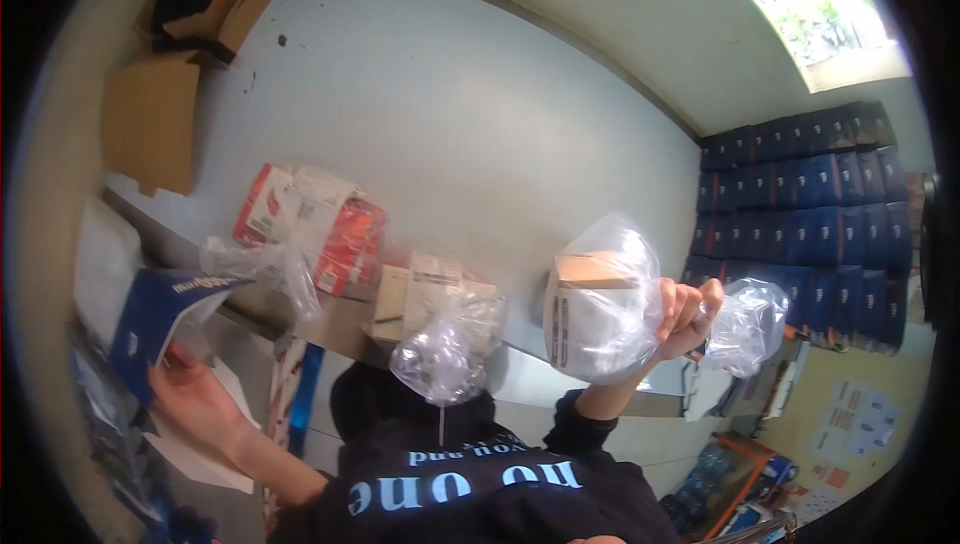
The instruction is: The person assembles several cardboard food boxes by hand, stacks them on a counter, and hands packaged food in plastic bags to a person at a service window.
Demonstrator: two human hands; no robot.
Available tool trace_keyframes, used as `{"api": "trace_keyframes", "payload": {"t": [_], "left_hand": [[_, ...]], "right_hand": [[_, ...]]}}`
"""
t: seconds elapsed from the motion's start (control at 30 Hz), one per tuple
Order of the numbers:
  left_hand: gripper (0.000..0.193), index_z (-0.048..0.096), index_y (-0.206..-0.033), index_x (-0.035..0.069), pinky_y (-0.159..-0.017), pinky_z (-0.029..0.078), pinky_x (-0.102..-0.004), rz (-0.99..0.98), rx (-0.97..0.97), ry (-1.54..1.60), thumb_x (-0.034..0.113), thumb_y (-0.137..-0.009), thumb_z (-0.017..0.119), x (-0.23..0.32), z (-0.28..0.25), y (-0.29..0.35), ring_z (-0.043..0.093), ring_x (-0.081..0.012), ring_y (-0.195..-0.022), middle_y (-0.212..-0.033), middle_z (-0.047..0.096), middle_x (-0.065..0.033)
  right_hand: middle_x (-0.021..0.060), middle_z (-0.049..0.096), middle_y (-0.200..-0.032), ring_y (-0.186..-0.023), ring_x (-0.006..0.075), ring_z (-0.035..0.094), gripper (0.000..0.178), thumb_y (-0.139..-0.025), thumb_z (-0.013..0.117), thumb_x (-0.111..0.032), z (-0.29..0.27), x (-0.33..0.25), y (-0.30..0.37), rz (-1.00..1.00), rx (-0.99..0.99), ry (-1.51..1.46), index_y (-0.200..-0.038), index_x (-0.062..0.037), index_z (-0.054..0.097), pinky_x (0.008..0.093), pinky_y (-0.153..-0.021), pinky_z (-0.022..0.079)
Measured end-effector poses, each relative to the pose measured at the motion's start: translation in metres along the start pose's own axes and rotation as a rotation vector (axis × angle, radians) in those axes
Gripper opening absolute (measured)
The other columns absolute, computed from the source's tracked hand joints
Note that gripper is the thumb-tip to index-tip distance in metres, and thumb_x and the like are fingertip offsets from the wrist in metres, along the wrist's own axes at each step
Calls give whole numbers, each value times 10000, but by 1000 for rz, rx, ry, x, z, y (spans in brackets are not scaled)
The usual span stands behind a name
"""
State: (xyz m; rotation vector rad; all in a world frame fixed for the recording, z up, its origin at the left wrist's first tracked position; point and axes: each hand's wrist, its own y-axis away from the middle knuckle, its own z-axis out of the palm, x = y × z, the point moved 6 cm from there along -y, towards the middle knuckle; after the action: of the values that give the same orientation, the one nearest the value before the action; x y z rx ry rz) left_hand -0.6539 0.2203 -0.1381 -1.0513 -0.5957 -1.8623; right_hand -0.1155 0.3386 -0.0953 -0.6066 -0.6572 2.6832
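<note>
My left hand (195, 389) holds a navy blue carton (145, 324) with white inner sides and loose flaps, out past the table's near left edge. Its thumb and fingers close on the card, though some fingertips are hidden. My right hand (685, 316) is closed around the gathered neck of a clear plastic bag (605, 329). Inside that bag sits a small brown and white box (592, 272). The loose end of the bag (745, 329) puffs out beyond my fist. Near my body, another clear bag (440, 359) wraps a pale box with a white label.
Red and white packages in clear plastic (340, 234) lie left of centre on the grey table (450, 94). Open brown cardboard boxes (150, 124) stand at the far left. Stacked rows of navy boxes (800, 224) line the right side. A white roll (525, 379) lies along the near edge.
</note>
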Motion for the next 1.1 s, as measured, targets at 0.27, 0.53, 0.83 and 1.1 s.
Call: {"api": "trace_keyframes", "payload": {"t": [0.27,0.53,0.83,1.1], "left_hand": [[302,528,-1159,-60,-1024,392,-319,-70,-97,136,143,-944,470,1,-11,2,546,-223,-1084,-1195,561,-151],[313,534,-1149,-88,-1003,419,-295,-29,-53,118,143,-952,458,15,-20,7,557,-206,-1085,-1210,560,-160],[308,539,-1116,-115,-983,442,-295,-25,-71,28,130,-951,451,20,1,10,573,-202,-1064,-1180,575,-171],[267,570,-1045,-104,-921,476,-287,92,17,-324,119,-931,478,24,-12,17,600,-203,-985,-1071,621,-155]], "right_hand": [[46,344,-422,-358,166,414,241,-960,287,-133,26,10,14,107,123,-179,-738,-132,381,299,-608,440],[44,365,-436,-366,159,413,248,-963,295,-142,45,5,24,137,95,-203,-738,-129,400,292,-605,439],[41,388,-451,-376,152,411,257,-966,305,-153,52,9,20,139,91,-204,-738,-124,420,285,-600,439],[39,408,-465,-384,145,409,266,-969,313,-163,59,-6,16,75,65,-173,-739,-121,439,279,-596,439]]}}
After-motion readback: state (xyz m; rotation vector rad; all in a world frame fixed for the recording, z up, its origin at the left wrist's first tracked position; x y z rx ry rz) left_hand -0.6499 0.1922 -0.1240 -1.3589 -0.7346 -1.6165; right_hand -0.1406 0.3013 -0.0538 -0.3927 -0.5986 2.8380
